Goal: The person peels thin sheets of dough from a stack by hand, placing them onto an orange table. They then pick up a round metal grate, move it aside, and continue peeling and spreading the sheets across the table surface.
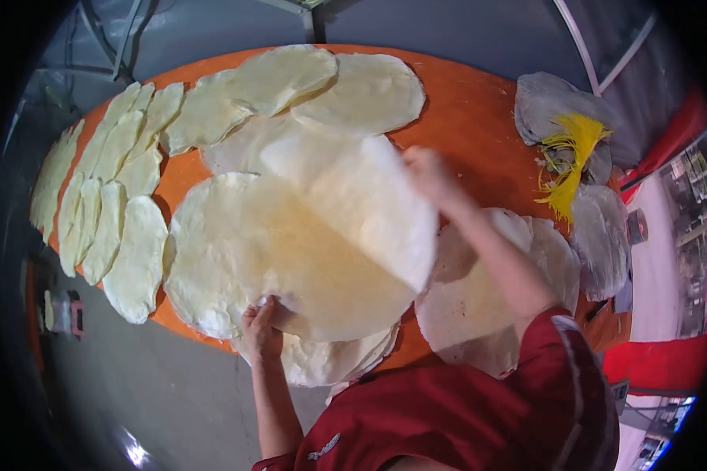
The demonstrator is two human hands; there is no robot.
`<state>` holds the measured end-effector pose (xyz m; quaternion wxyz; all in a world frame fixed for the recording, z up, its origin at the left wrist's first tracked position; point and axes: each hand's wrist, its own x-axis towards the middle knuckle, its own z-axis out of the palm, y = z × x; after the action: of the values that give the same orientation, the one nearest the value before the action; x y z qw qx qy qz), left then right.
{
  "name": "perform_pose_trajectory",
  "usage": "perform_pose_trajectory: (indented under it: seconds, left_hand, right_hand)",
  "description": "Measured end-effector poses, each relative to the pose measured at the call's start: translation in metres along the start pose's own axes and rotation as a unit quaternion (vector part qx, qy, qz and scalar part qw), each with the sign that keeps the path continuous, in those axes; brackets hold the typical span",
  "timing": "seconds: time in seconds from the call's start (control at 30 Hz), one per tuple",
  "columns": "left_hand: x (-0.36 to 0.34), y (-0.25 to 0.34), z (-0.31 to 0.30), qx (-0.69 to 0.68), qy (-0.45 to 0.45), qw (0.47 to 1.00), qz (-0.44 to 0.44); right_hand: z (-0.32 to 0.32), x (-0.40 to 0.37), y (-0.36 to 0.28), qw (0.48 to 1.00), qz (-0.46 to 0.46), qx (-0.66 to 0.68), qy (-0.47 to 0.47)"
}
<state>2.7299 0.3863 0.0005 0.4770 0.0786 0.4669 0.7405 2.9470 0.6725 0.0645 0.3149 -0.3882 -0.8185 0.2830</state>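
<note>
Two hands work a pale, thin, round dough sheet [306, 243] in the middle of the round orange desk [479, 118].
The right hand [428, 174] pinches the sheet's far edge, which is lifted and curling over. The left hand [263, 326] touches the near edge, its grip unclear. More oval dough pieces [126, 235] lie left.

Desk [479, 118]: large dough sheet [291, 251] at centre, atop a stack [330, 361] at the near edge. Overlapping sheets [110, 204] along the left rim, more sheets [306, 86] behind. Bundle of strands [569, 157] on a pile [605, 228] far right.
</note>
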Motion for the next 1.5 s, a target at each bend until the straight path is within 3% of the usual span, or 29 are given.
perform_pose_trajectory:
  seconds: [0.03, 0.13, 0.17, 0.2, 0.23, 0.27, 0.3, 0.33, 0.37, 0.4, 0.43, 0.47, 0.5, 0.57, 0.63, 0.67, 0.73, 0.83, 0.9, 0.93, 1.13, 1.2, 1.23, 1.3, 1.33, 1.4, 1.43, 1.47, 1.5]
  left_hand:
    - [0.004, 0.0, -0.016, -0.004, 0.033, 0.999, -0.012]
    - [0.014, 0.004, -0.063, 0.03, 0.081, 0.996, -0.018]
    - [0.017, 0.002, -0.068, 0.066, 0.093, 0.993, -0.013]
    - [0.016, 0.002, -0.062, 0.062, 0.094, 0.994, -0.012]
    - [0.011, 0.006, -0.052, 0.301, 0.174, 0.934, 0.083]
    - [0.003, 0.014, -0.039, 0.521, 0.239, 0.802, 0.167]
    - [-0.008, 0.029, -0.005, 0.671, 0.277, 0.612, 0.313]
    - [-0.011, 0.037, 0.015, 0.675, 0.277, 0.608, 0.311]
    - [-0.011, 0.043, 0.032, 0.586, 0.219, 0.723, 0.294]
    - [-0.009, 0.045, 0.045, 0.481, 0.156, 0.819, 0.271]
    - [-0.005, 0.04, 0.057, 0.354, 0.054, 0.91, 0.21]
    - [-0.002, 0.035, 0.068, 0.212, -0.051, 0.965, 0.143]
    - [-0.004, 0.033, 0.083, 0.168, -0.097, 0.975, 0.113]
    - [-0.003, 0.029, 0.102, 0.12, -0.134, 0.98, 0.084]
    - [0.0, 0.024, 0.105, 0.096, -0.147, 0.978, 0.109]
    - [0.002, 0.018, 0.093, 0.095, -0.137, 0.98, 0.111]
    - [0.009, 0.0, 0.067, 0.233, -0.035, 0.965, 0.115]
    - [0.007, -0.002, 0.04, 0.19, 0.036, 0.979, 0.065]
    - [0.009, -0.002, 0.012, 0.074, 0.05, 0.996, 0.01]
    - [0.008, 0.002, 0.001, 0.037, 0.037, 0.999, -0.008]
    - [0.015, 0.012, -0.048, 0.053, 0.068, 0.996, -0.023]
    - [0.016, 0.013, -0.061, 0.041, 0.06, 0.997, -0.033]
    - [0.016, 0.013, -0.073, 0.043, 0.053, 0.997, -0.04]
    - [0.019, 0.009, -0.091, -0.015, -0.092, 0.995, -0.036]
    - [0.013, 0.014, -0.073, -0.015, -0.098, 0.994, -0.042]
    - [-0.009, 0.033, -0.03, -0.081, -0.002, 0.988, -0.134]
    - [-0.015, 0.038, -0.02, -0.078, -0.013, 0.987, -0.139]
    - [-0.022, 0.042, -0.014, -0.096, -0.051, 0.986, -0.127]
    - [-0.026, 0.046, -0.007, -0.112, -0.089, 0.983, -0.113]
  right_hand:
    - [-0.037, 0.008, -0.02, 0.997, 0.06, -0.029, -0.027]
    - [-0.114, 0.024, -0.01, 0.979, 0.185, 0.041, 0.079]
    - [-0.136, 0.029, 0.001, 0.985, 0.103, -0.091, 0.106]
    - [-0.153, 0.038, 0.015, 0.983, -0.033, -0.131, 0.124]
    - [-0.162, 0.04, -0.017, 0.97, -0.055, -0.211, 0.108]
    - [-0.159, 0.044, -0.044, 0.967, -0.111, -0.214, 0.087]
    - [-0.149, 0.047, -0.067, 0.961, -0.166, -0.213, 0.066]
    - [-0.136, 0.05, -0.084, 0.968, -0.165, -0.187, 0.01]
    - [-0.121, 0.055, -0.098, 0.972, -0.168, -0.161, -0.045]
    - [-0.103, 0.058, -0.108, 0.929, -0.254, -0.254, -0.087]
    - [-0.08, 0.058, -0.112, 0.933, -0.272, -0.196, -0.132]
    - [-0.056, 0.056, -0.116, 0.909, -0.333, -0.21, -0.134]
    - [-0.033, 0.051, -0.123, 0.881, -0.393, -0.225, -0.136]
    - [0.014, 0.033, -0.146, 0.884, -0.338, -0.214, -0.241]
    - [0.071, 0.011, -0.133, 0.904, -0.335, -0.11, -0.242]
    - [0.085, -0.001, -0.131, 0.901, -0.34, -0.105, -0.248]
    - [0.107, -0.016, -0.129, 0.938, -0.186, 0.024, -0.291]
    - [0.117, -0.024, -0.1, 0.962, -0.122, 0.087, -0.229]
    - [0.083, -0.001, -0.075, 0.967, -0.04, 0.107, -0.229]
    - [0.062, 0.013, -0.048, 0.949, 0.016, 0.184, -0.257]
    - [-0.138, 0.032, 0.041, 0.99, 0.123, 0.069, 0.017]
    - [-0.198, 0.023, 0.095, 0.973, 0.165, -0.135, 0.086]
    - [-0.222, 0.015, 0.12, 0.971, 0.172, -0.14, 0.09]
    - [-0.256, -0.002, 0.154, 0.883, 0.11, -0.45, 0.081]
    - [-0.246, -0.01, 0.139, 0.879, 0.116, -0.454, 0.084]
    - [-0.206, -0.019, 0.111, 0.842, 0.129, -0.51, 0.121]
    - [-0.18, -0.011, 0.135, 0.91, 0.113, -0.395, 0.051]
    - [-0.123, -0.019, 0.078, 0.971, 0.093, -0.221, 0.02]
    - [-0.062, -0.035, 0.027, 0.993, 0.048, -0.095, -0.044]
